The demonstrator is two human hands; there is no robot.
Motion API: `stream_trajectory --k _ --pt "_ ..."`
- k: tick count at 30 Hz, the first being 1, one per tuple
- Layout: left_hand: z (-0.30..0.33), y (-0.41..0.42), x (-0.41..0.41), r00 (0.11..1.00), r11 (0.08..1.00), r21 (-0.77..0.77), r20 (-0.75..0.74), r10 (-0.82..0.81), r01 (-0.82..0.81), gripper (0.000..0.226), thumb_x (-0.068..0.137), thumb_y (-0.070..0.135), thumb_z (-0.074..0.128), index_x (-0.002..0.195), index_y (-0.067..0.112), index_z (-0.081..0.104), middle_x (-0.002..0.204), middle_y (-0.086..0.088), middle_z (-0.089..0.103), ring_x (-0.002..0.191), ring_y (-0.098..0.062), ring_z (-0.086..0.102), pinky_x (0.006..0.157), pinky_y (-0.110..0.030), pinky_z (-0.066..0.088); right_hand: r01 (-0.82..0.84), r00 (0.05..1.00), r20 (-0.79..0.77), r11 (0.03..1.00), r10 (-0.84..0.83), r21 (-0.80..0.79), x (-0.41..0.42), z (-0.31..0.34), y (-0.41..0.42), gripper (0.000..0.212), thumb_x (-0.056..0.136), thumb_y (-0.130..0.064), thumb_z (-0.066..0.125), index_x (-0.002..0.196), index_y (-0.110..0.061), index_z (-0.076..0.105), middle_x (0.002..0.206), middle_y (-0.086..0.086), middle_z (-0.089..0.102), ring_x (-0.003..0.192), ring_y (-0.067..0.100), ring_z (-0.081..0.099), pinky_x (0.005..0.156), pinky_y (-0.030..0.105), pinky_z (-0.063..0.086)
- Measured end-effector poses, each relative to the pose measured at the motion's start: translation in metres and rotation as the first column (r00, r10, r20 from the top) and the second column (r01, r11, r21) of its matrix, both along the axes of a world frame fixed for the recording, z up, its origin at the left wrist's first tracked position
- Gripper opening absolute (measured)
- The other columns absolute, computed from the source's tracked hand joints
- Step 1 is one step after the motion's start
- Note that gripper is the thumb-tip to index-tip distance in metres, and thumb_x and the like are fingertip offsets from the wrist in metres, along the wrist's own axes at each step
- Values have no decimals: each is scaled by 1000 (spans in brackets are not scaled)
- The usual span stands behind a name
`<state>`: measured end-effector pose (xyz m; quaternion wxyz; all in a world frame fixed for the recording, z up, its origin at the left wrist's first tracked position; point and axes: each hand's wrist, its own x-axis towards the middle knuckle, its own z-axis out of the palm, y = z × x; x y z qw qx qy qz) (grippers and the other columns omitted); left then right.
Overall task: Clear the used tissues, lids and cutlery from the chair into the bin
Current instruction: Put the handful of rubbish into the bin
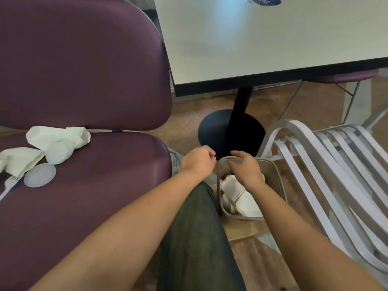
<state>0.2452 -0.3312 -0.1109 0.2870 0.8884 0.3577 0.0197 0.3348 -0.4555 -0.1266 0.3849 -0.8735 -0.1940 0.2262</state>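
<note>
While tissue already lies in the bin (281, 185) under your loosely curled, empty right hand (245, 169), tissues (56, 136), lids (39, 175) and fork (9, 184) wait on the chair (105, 185), left of your curled left-hand fingers (206, 153).

The chair (88, 185) stands at the left, the bin (277, 177) on the floor to its right, just past the seat's right edge. On the seat near its left edge lie two tissues (58, 136), one by the backrest and one (19, 160) nearer the front, with a lid (58, 152) between them. A second lid (39, 175) lies in front of that, and a fork (9, 184) just left of it. More tissues (241, 196) lie in the bin. Both hands are over the bin's far rim, the left hand (198, 160) beside the right hand (245, 168). The desk (273, 38) stands behind the bin, a slatted chair (336, 175) to its right
</note>
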Motion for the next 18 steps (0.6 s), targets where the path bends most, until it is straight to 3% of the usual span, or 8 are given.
stream_trajectory --k 2,4,6,9,13,18 --pt "8 18 -12 999 999 -18 10 34 -34 22 96 37 50 114 34 62 115 9 65 109 -15 60 83 -31 47 -52 999 9 998 52 43 -11 17 19 43 95 -14 57 137 -23 52 136 1 56 101 10 60 84 24 50" --pt "15 38 -27 996 996 -39 22 85 -84 19 95 40 49 109 37 61 114 10 66 108 -15 60 86 -34 49 -114 993 29 991 113 67 -23 32 40 43 96 -15 57 138 -19 52 141 1 53 124 17 52 101 29 41" --pt "23 57 -44 990 990 -35 40 138 -136 19 94 39 50 109 37 62 113 9 67 107 -16 61 89 -36 50 -182 982 54 981 179 63 -34 44 63 43 96 -16 58 138 -17 53 140 2 54 121 16 54 94 21 39" --pt "33 91 -77 973 974 11 59 224 -225 20 92 37 52 109 35 64 114 10 67 110 -15 60 88 -31 49 -263 965 45 963 260 67 -57 57 101 43 95 -18 57 138 -17 53 135 2 58 96 11 58 69 12 40" --pt "40 133 -122 940 940 48 68 334 -337 18 90 36 55 106 35 64 109 12 69 109 -15 61 88 -32 49 -350 937 8 931 351 101 -95 70 151 40 93 -18 57 133 -17 57 129 2 61 118 19 58 95 25 44" --pt "40 176 -177 894 894 41 57 444 -446 20 90 35 56 107 35 64 112 12 67 109 -16 61 93 -36 49 -455 890 53 886 452 87 -140 68 215 35 88 -16 62 123 -15 64 120 6 68 111 21 62 98 29 44"
